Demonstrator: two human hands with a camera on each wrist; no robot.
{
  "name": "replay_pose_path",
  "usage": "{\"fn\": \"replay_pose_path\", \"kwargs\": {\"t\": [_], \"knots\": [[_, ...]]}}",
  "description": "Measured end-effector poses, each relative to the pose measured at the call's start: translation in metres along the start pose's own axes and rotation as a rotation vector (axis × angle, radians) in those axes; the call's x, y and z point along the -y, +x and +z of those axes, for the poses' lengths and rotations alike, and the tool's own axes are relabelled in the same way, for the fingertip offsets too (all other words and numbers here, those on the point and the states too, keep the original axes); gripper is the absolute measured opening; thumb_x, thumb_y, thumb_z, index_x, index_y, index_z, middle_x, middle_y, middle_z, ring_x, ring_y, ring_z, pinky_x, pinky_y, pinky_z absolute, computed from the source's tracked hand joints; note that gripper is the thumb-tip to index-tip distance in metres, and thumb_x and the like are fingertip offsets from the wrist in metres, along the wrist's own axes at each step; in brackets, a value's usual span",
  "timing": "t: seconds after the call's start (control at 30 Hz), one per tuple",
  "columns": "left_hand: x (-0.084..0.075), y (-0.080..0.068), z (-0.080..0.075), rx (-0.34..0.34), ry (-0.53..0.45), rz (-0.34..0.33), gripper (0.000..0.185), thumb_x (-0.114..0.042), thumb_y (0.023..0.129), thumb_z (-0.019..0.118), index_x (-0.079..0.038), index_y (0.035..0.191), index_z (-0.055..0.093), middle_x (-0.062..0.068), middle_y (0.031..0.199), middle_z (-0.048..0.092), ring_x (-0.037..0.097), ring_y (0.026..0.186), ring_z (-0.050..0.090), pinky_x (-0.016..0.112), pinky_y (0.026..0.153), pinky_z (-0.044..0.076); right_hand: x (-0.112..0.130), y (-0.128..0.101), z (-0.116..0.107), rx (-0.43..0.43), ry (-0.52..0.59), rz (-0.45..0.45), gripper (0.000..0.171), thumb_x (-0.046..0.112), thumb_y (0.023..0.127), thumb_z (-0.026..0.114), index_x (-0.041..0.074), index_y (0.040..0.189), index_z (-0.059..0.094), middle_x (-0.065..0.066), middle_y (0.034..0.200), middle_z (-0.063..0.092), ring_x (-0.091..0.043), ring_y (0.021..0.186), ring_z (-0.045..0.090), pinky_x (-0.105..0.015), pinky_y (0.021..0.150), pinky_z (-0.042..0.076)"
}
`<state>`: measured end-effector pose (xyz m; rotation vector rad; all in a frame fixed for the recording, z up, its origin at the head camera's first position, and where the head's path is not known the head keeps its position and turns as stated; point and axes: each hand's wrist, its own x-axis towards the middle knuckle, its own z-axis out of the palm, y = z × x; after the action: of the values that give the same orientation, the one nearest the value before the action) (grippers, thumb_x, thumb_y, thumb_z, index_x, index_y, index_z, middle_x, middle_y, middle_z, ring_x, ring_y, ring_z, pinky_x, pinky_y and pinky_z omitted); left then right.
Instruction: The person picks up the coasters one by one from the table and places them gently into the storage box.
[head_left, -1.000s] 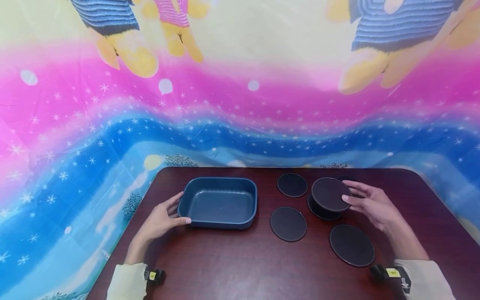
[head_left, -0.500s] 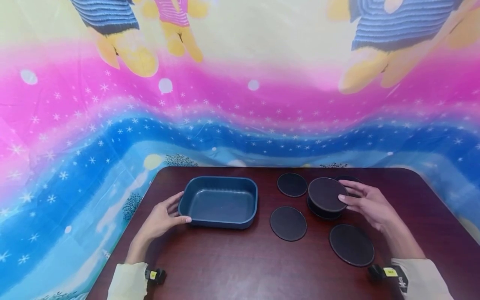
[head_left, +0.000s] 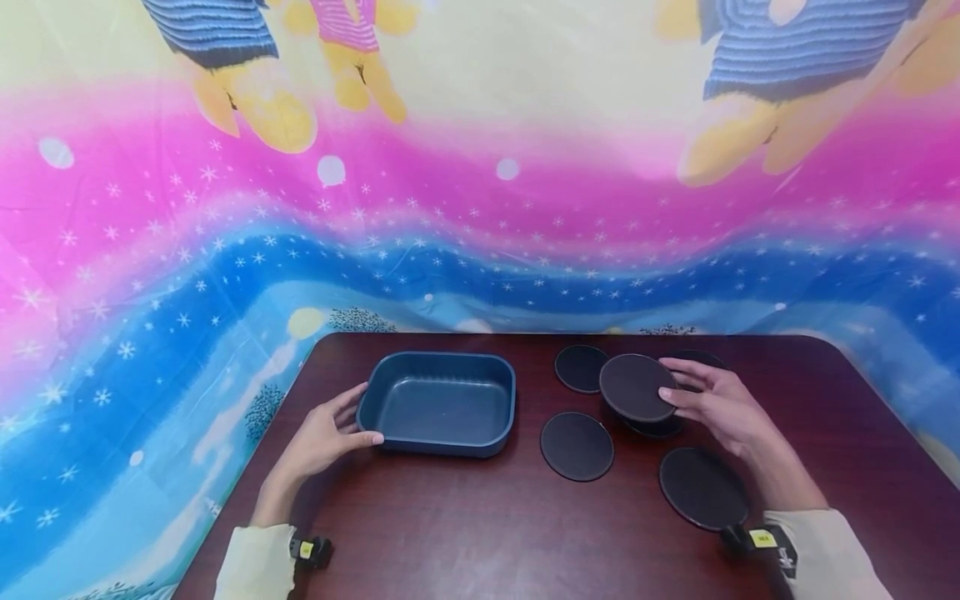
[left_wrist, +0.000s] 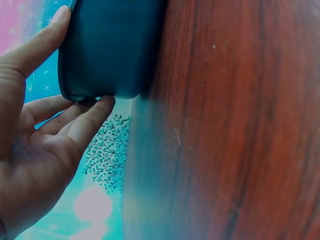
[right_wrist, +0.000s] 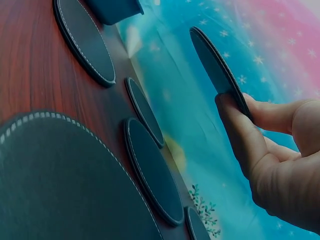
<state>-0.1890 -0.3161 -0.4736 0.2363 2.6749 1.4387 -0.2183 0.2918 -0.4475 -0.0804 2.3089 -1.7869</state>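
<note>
My right hand point(head_left: 716, 412) pinches a round dark leather coaster point(head_left: 636, 387) by its right edge, thumb on top and fingers beneath. In the right wrist view this coaster point(right_wrist: 216, 62) is raised above the table. Directly below it, another coaster point(head_left: 660, 428) is mostly hidden. My left hand point(head_left: 321, 437) holds the left end of a dark blue rectangular plastic bin point(head_left: 435, 449), thumb at the near rim and fingers around the far side. The left wrist view shows the thumb and fingertips against the outside of the bin point(left_wrist: 112, 50).
More coasters lie flat on the dark red wooden table point(head_left: 480, 525): a back one point(head_left: 581, 368), a middle one point(head_left: 577, 446), a front right one point(head_left: 703, 487) and one partly behind my right hand point(head_left: 699, 358). A printed cloth point(head_left: 480, 233) hangs behind the table.
My right hand has carried the coaster leftward, off the spot above the coaster below and toward the bin. My left hand and the bin have stayed in place.
</note>
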Motion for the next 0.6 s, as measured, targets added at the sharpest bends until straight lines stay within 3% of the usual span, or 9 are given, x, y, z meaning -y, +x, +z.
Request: {"fn": "replay_pose_path", "kwargs": {"t": [0.2, 0.6], "knots": [[-0.001, -0.001, 0.000, 0.005, -0.013, -0.004, 0.100, -0.032, 0.090, 0.090, -0.006, 0.168, 0.034, 0.027, 0.166, 0.045, 0.046, 0.141, 0.060, 0.043, 0.103, 0.061, 0.002, 0.007, 0.013, 0.021, 0.017, -0.009, 0.079, 0.025, 0.105, 0.073, 0.003, 0.168, 0.032, -0.035, 0.169, 0.031, 0.007, 0.107, 0.070, -0.017, 0.089, 0.060], [-0.006, -0.002, 0.001, 0.003, -0.003, -0.005, 0.096, -0.029, 0.090, 0.090, -0.006, 0.167, 0.037, 0.026, 0.163, 0.050, 0.045, 0.140, 0.061, 0.045, 0.102, 0.062, 0.011, 0.015, 0.040, 0.050, 0.074, -0.031, 0.076, 0.019, 0.103, 0.074, 0.000, 0.166, 0.036, -0.032, 0.159, 0.046, -0.004, 0.102, 0.076, -0.022, 0.090, 0.063]]}}
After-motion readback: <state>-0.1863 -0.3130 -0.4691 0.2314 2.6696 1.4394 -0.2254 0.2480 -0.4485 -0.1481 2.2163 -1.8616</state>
